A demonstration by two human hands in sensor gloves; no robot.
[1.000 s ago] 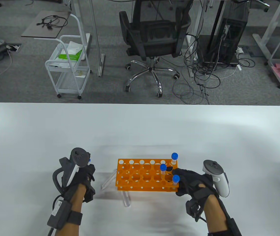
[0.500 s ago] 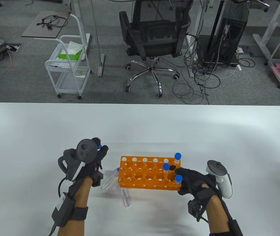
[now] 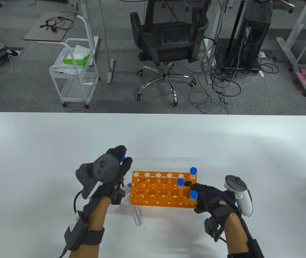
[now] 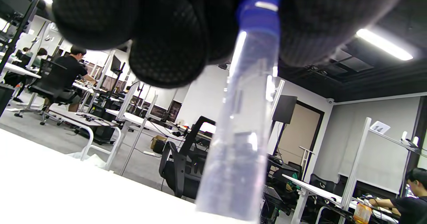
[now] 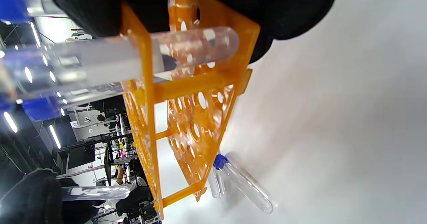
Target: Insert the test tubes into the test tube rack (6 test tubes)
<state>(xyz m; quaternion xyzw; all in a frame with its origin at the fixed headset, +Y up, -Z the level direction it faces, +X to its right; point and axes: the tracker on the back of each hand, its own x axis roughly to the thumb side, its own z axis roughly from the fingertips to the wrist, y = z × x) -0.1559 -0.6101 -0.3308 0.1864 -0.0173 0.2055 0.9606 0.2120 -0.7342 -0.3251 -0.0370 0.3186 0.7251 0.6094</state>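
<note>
The orange test tube rack (image 3: 163, 191) stands near the table's front. Three blue-capped test tubes stand at its right end: at the back (image 3: 193, 172), in the middle (image 3: 180, 184) and at the front (image 3: 194, 196). My right hand (image 3: 195, 189) grips the rack's right end. My left hand (image 3: 122, 159) pinches a blue-capped tube by its cap, held above the table just left of the rack; the tube (image 4: 243, 124) hangs down from my fingers (image 4: 166, 40). Two more tubes lie on the table: one in front of the rack (image 3: 138, 216), one by its left end (image 3: 127, 187), partly hidden by my left hand.
The right wrist view shows the rack (image 5: 186, 124) from its end, with the lying tubes (image 5: 247, 184) beyond it. An office chair (image 3: 169, 43) and a white cart (image 3: 75, 75) stand on the floor past the table's far edge.
My left hand has risen off the table with a tube and moved right and away from me, to the rack's left end. The rack shifted slightly right. My right hand keeps its grip.
</note>
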